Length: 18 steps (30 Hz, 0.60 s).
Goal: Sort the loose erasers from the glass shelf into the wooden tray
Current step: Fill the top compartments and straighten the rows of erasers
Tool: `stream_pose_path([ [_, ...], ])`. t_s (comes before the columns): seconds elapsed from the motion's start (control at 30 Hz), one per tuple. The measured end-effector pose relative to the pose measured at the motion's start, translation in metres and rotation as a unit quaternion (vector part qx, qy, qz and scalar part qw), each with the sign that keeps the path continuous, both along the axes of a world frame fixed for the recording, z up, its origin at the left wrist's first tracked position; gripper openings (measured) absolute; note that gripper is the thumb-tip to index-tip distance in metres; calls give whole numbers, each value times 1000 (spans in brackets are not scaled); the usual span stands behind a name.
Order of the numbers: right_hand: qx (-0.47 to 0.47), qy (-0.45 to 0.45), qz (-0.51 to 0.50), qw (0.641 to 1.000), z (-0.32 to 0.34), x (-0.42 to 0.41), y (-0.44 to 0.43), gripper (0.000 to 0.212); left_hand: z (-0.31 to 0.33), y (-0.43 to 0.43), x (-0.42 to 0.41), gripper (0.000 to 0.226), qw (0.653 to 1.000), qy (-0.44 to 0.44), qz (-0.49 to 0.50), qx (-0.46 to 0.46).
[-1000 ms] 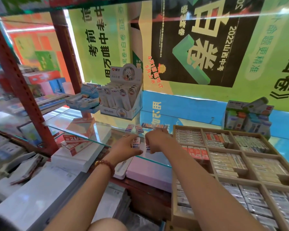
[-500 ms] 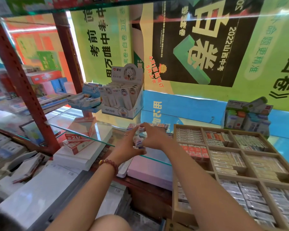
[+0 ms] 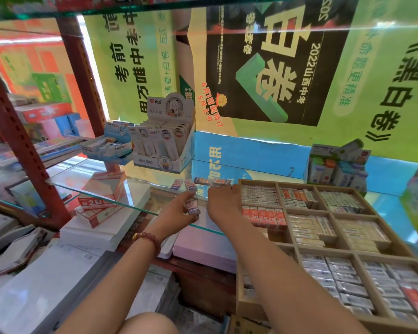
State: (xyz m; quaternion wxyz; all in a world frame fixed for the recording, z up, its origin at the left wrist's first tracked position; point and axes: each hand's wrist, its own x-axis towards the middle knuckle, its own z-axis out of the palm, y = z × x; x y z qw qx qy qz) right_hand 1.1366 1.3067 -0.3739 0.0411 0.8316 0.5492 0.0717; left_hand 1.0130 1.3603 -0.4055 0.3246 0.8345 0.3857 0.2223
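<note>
Several loose erasers [image 3: 204, 182] lie in a short row on the glass shelf [image 3: 140, 189], just left of the wooden tray [image 3: 295, 235]. My left hand [image 3: 176, 213] holds a small stack of wrapped erasers [image 3: 193, 206] between thumb and fingers above the shelf's front edge. To its right, my right hand [image 3: 223, 203] reaches over the shelf, fingertips at the right end of the loose row, next to the tray's left rim. Whether those fingers grip an eraser is hidden behind the hand. The tray's compartments hold sorted erasers.
A white display box [image 3: 164, 143] of correction tapes and a blue box [image 3: 111, 145] stand at the back of the shelf. Red-and-white 2B boxes [image 3: 101, 196] sit at the left. Stacked small boxes [image 3: 336, 167] stand behind the tray. A red metal post [image 3: 22, 150] rises at left.
My two hands met over the shelf and have parted. The left hand now holds the eraser stack, and the right hand has moved right and back toward the loose row.
</note>
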Motion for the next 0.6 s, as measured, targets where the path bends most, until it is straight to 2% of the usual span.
stream_pose_path([
  [0.1, 50, 51, -16, 997, 6, -3, -1, 36, 1, -2, 2, 71, 1000, -19, 19, 3],
  [0.2, 113, 142, -12, 983, 14, -12, -1, 44, 1, -5, 3, 77, 999, -45, 16, -20],
  [0.3, 81, 248, 9, 965, 17, -23, -1, 44, 2, -7, 6, 76, 998, -58, 22, -12],
  [0.43, 58, 260, 8, 964, 14, -26, -4, 39, 3, -15, 10, 65, 994, -95, 50, -12],
  [0.6, 104, 283, 0, 953, 26, -21, -13, 42, 14, -23, 19, 43, 985, -155, 66, 40],
])
